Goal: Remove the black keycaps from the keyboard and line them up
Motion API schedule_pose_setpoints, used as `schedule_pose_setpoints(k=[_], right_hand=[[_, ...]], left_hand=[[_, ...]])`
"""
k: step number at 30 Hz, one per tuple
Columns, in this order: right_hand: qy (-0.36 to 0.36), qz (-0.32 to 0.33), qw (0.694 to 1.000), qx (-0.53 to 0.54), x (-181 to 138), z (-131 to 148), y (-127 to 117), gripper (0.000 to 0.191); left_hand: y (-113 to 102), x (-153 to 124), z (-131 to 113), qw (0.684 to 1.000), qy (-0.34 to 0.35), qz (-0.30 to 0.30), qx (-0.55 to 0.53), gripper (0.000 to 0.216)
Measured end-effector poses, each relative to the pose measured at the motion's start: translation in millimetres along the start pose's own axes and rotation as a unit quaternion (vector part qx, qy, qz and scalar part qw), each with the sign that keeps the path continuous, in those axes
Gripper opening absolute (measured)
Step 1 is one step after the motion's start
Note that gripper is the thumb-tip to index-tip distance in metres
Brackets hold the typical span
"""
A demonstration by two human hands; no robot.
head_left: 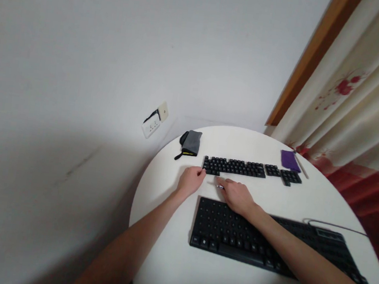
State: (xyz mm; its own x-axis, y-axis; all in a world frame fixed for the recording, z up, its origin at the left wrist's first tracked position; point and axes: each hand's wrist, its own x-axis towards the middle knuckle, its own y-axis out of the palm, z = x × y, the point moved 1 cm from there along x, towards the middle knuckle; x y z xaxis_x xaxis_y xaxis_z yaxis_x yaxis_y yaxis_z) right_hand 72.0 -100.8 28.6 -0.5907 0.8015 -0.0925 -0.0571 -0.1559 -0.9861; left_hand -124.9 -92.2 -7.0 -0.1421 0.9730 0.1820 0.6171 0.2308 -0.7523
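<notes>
On a round white table (168, 267) lies a black keyboard frame (233, 238) near me, its keycaps taken off. Beyond it, loose black keycaps (237, 167) are laid out in rows like a keyboard. My left hand (190, 181) rests at the left end of those rows, fingers curled and touching the corner keycap. My right hand (234, 195) reaches over the keyboard frame and pinches a small metal tool (220, 187) just below the keycap rows.
A grey and black pouch (190, 143) lies at the table's back left. A purple cloth (289, 160) and a thin stick (301, 166) sit at the back right. A wall socket (154, 122) is on the white wall. A curtain (361, 102) hangs on the right.
</notes>
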Motion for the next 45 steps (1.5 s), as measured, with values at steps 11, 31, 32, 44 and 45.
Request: schedule_pose_setpoints(k=[11,31,32,44,45], right_hand=[[0.014,0.007,1.0,-0.008,5,-1,5,0.04],[0.011,0.009,1.0,-0.006,4,3,-1,0.04],[0.013,0.011,1.0,-0.004,4,3,-1,0.04],[0.003,-0.19,0.958,0.215,-35,-2,-30,0.041],[0.013,-0.223,0.943,0.245,-46,-2,-35,0.041]], left_hand=[[3,2,2,1.0,-0.008,0.015,-0.001,0.042],[1,1,0,1.0,-0.005,0.016,-0.003,0.041],[1,1,0,1.0,-0.005,0.016,-0.003,0.041],[-3,0,-4,1.0,0.007,0.009,-0.013,0.042],[-3,-1,-6,1.0,0.01,0.009,-0.015,0.042]])
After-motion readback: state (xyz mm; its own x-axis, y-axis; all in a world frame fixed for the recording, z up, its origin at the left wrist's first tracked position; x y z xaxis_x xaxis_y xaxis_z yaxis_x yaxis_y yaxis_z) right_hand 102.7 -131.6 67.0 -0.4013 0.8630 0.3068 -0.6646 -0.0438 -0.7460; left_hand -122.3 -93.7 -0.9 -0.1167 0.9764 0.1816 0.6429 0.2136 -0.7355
